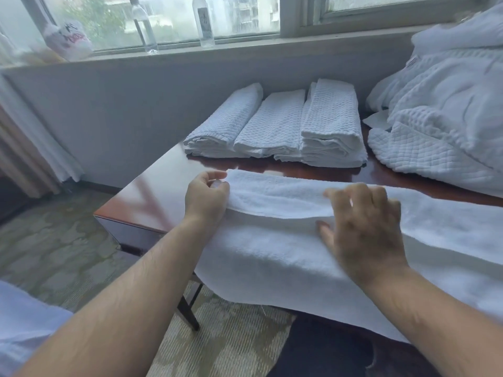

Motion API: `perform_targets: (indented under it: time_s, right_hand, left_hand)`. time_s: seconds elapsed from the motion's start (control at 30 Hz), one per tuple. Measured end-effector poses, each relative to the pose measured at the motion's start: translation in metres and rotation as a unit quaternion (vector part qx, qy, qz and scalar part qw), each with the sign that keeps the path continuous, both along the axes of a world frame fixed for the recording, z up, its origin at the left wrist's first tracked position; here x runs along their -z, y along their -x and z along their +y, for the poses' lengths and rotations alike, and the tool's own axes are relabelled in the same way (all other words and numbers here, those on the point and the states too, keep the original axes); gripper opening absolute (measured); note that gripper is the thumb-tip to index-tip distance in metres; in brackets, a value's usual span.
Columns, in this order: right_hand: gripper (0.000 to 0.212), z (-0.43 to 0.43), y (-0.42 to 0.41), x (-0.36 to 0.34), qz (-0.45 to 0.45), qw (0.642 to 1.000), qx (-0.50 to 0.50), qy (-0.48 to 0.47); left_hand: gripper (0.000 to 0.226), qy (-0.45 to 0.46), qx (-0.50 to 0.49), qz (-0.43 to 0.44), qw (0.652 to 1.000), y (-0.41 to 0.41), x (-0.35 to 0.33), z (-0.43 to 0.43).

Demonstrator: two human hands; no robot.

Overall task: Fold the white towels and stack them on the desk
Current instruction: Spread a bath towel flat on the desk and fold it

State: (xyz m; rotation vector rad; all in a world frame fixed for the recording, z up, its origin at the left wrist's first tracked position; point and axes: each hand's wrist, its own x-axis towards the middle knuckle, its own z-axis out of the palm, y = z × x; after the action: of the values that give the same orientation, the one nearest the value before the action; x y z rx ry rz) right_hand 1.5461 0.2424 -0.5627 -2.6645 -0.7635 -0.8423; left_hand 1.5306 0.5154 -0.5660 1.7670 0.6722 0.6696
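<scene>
Beyond the hands, folded towels [275, 126] already sit in stacks on the desk [152, 191]. The left hand [206, 197] pinches the current towel [272, 240] at its folded corner, the right hand [362, 229] presses flat beside it. An unfolded heap [441, 104] waits to the right.

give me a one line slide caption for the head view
Left hand pinches the towel edge, right hand smooths it flat on the desk, folded towels behind.

One head cam, looking fwd and down across the desk [163, 180] toward the window [163, 17]; hands close in.
</scene>
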Motion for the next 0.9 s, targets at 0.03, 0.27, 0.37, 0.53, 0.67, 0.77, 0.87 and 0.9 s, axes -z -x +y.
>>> perform_targets:
  time_s: [0.03, 0.27, 0.37, 0.53, 0.67, 0.77, 0.87, 0.9]
  right_hand:
    - [0.034, 0.000, -0.002, -0.002, 0.009, 0.999, 0.031, 0.021]
    - [0.011, -0.004, -0.010, 0.000, 0.089, 0.994, -0.018, 0.068]
    - [0.017, -0.013, -0.007, -0.006, 0.110, 0.989, -0.005, 0.099]
    - [0.030, -0.072, 0.002, -0.007, 0.091, 0.991, 0.086, 0.056]
    - [0.053, -0.141, -0.001, -0.009, 0.175, 0.971, 0.162, 0.015]
    - [0.058, -0.199, -0.003, -0.010, 0.213, 0.952, 0.219, 0.002]
    - [0.059, -0.244, -0.008, -0.009, 0.243, 0.933, 0.267, -0.018]
    - [0.060, -0.258, -0.010, -0.008, 0.244, 0.928, 0.280, -0.025]
  left_hand:
    - [0.018, -0.021, -0.010, 0.001, 1.000, 0.000, 0.001, 0.000]
    - [0.033, -0.200, -0.028, 0.059, 0.978, 0.004, 0.000, -0.013]
    - [0.044, -0.401, 0.002, 0.101, 0.910, 0.011, -0.005, -0.037]
    - [0.050, -0.449, 0.331, 0.031, 0.829, 0.003, -0.020, -0.130]
    - [0.074, -0.480, 0.493, 0.067, 0.722, -0.010, -0.024, -0.207]
    - [0.071, -0.515, 0.469, 0.082, 0.713, -0.026, -0.018, -0.251]
    - [0.047, -0.536, 0.433, 0.051, 0.723, -0.032, -0.011, -0.266]
    - [0.041, -0.540, 0.419, 0.040, 0.729, -0.032, -0.009, -0.269]
